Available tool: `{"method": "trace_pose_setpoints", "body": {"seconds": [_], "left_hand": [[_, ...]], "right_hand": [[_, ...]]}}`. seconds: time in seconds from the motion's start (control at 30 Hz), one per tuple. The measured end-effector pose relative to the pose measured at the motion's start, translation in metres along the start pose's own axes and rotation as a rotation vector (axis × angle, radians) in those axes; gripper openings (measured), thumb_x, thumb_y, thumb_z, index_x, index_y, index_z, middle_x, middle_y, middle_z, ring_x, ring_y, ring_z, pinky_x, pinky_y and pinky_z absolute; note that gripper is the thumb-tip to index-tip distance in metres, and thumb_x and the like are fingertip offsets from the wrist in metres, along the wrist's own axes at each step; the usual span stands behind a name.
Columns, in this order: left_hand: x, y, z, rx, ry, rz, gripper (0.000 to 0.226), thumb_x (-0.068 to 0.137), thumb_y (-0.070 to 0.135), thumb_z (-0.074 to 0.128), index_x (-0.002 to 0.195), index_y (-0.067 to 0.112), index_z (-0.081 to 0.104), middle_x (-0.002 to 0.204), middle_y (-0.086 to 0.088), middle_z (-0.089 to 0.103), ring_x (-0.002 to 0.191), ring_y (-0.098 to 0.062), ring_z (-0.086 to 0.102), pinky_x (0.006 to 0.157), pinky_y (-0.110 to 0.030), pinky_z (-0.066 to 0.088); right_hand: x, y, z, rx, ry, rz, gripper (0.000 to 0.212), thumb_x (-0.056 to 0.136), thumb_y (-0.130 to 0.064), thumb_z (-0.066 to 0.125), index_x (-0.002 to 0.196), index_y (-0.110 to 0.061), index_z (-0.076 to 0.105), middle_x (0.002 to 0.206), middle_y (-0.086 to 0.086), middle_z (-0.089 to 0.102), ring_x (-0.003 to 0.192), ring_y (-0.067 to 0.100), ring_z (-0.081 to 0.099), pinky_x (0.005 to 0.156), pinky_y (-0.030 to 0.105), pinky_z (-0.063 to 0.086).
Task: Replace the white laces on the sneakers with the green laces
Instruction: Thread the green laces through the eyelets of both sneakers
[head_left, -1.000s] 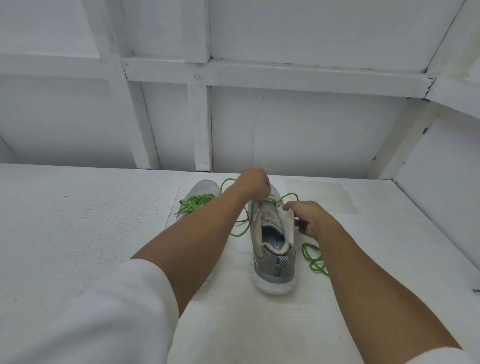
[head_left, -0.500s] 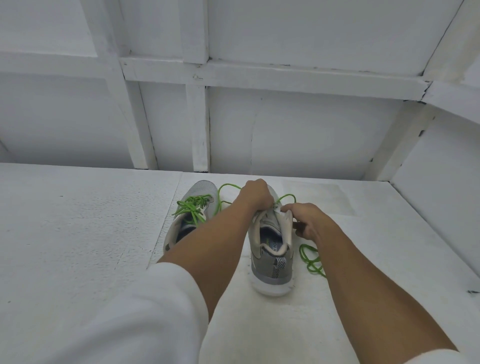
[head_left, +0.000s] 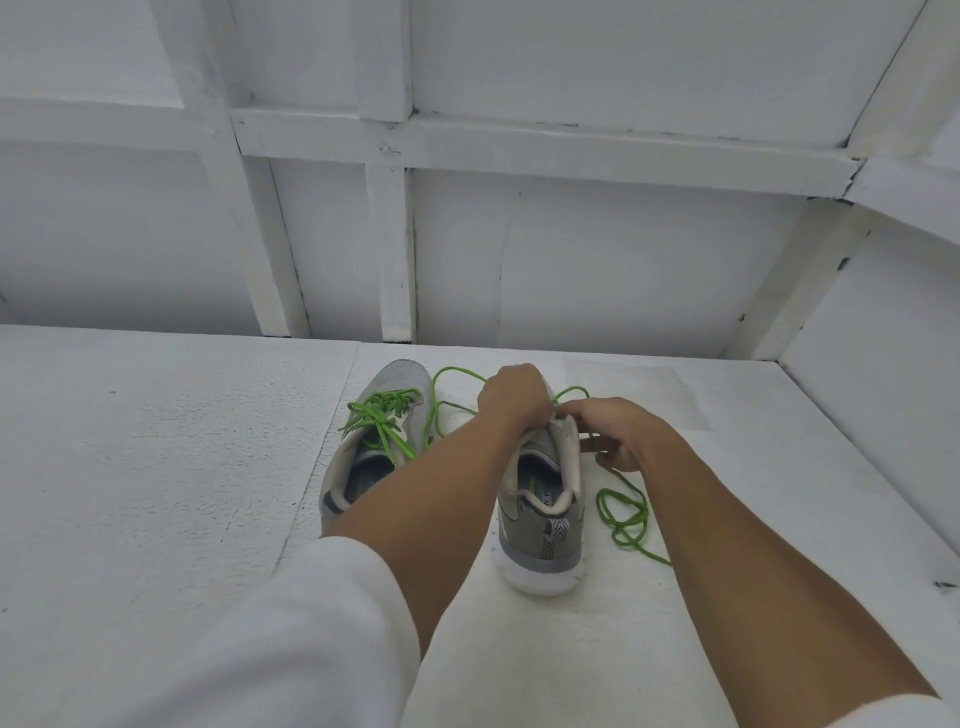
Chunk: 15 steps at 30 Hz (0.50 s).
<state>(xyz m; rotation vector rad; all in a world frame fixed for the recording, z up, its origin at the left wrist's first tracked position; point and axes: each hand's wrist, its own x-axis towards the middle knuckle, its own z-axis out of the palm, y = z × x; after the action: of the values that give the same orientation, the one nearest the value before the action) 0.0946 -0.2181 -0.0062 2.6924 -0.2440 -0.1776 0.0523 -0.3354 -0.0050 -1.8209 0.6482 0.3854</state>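
Two grey sneakers stand side by side on the white surface, heels toward me. The left sneaker (head_left: 387, 415) is laced and tied with a green lace (head_left: 382, 413). The right sneaker (head_left: 540, 530) stands under both hands. My left hand (head_left: 514, 397) curls over its front, gripping the upper where the eyelets are. My right hand (head_left: 615, 428) grips the shoe's right side by the collar. A loose green lace (head_left: 623, 514) runs from under the hands, looping left behind the shoe and piling on the surface to the right. The eyelets are hidden by my hands.
The white textured surface (head_left: 156, 467) stretches wide to the left. A white panelled wall (head_left: 571, 260) with vertical and horizontal beams rises right behind the sneakers, and a white side wall (head_left: 883, 389) closes the right.
My left arm has shifted right, uncovering the left sneaker and its green bow. Both hands have drawn closer together over the right sneaker's front.
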Motion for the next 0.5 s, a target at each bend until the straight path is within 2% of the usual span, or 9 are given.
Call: {"method": "trace_pose_setpoints", "body": {"seconds": [0.1,0.17,0.2,0.27,0.37,0.43,0.5], "left_hand": [[-0.002,0.002,-0.001,-0.003,0.030,-0.013,0.032,0.087,0.012,0.059,0.117,0.004,0.056,0.122,-0.015,0.058,0.112,-0.033,0.057,0.081,-0.034,0.046],[-0.004,0.003,-0.001,-0.003,0.057,-0.020,0.030,0.086,0.011,0.059,0.115,0.004,0.056,0.122,-0.016,0.058,0.111,-0.033,0.057,0.080,-0.033,0.045],[-0.004,0.003,-0.002,0.003,0.070,-0.019,0.029,0.086,0.010,0.058,0.114,0.004,0.056,0.121,-0.015,0.058,0.111,-0.033,0.057,0.080,-0.033,0.044],[-0.006,0.003,-0.004,0.026,0.095,-0.013,0.028,0.086,0.010,0.056,0.114,0.005,0.056,0.120,-0.015,0.058,0.110,-0.033,0.057,0.081,-0.034,0.045],[-0.007,0.001,-0.013,0.022,0.099,-0.017,0.031,0.086,0.014,0.056,0.116,0.007,0.054,0.121,-0.014,0.056,0.112,-0.033,0.055,0.080,-0.034,0.044],[-0.007,-0.001,-0.019,-0.002,0.039,-0.034,0.034,0.085,0.017,0.058,0.116,0.007,0.054,0.120,-0.013,0.056,0.111,-0.032,0.055,0.076,-0.033,0.043],[-0.007,-0.006,-0.024,0.013,-0.042,-0.053,0.030,0.083,0.020,0.061,0.110,0.008,0.056,0.117,-0.012,0.060,0.106,-0.030,0.059,0.074,-0.032,0.046]], "right_hand": [[0.001,-0.005,0.002,-0.058,0.007,-0.029,0.020,0.097,-0.024,0.052,0.083,-0.015,0.062,0.085,0.002,0.064,0.065,0.014,0.057,0.056,0.025,0.033],[0.002,-0.007,0.006,-0.076,0.048,-0.115,0.017,0.097,-0.012,0.050,0.090,-0.009,0.065,0.085,0.006,0.061,0.062,0.014,0.054,0.041,0.017,0.037],[0.005,-0.006,0.009,-0.081,0.083,-0.169,0.018,0.096,-0.007,0.049,0.095,-0.006,0.067,0.085,0.008,0.060,0.061,0.014,0.052,0.033,0.013,0.033],[0.011,-0.002,0.012,-0.106,0.152,-0.255,0.019,0.096,-0.004,0.050,0.093,-0.007,0.068,0.081,0.007,0.059,0.060,0.013,0.048,0.030,0.012,0.030],[0.019,0.004,0.015,-0.199,0.185,-0.314,0.019,0.093,-0.006,0.053,0.083,-0.011,0.068,0.079,0.004,0.061,0.065,0.014,0.051,0.046,0.019,0.040],[0.024,0.003,0.010,-0.260,0.227,-0.369,0.016,0.091,-0.007,0.054,0.081,-0.011,0.066,0.084,0.005,0.064,0.081,0.023,0.060,0.067,0.031,0.051],[0.028,-0.003,-0.001,-0.313,0.289,-0.433,0.016,0.092,-0.008,0.050,0.084,-0.012,0.063,0.090,0.007,0.065,0.093,0.030,0.064,0.080,0.036,0.051]]}}
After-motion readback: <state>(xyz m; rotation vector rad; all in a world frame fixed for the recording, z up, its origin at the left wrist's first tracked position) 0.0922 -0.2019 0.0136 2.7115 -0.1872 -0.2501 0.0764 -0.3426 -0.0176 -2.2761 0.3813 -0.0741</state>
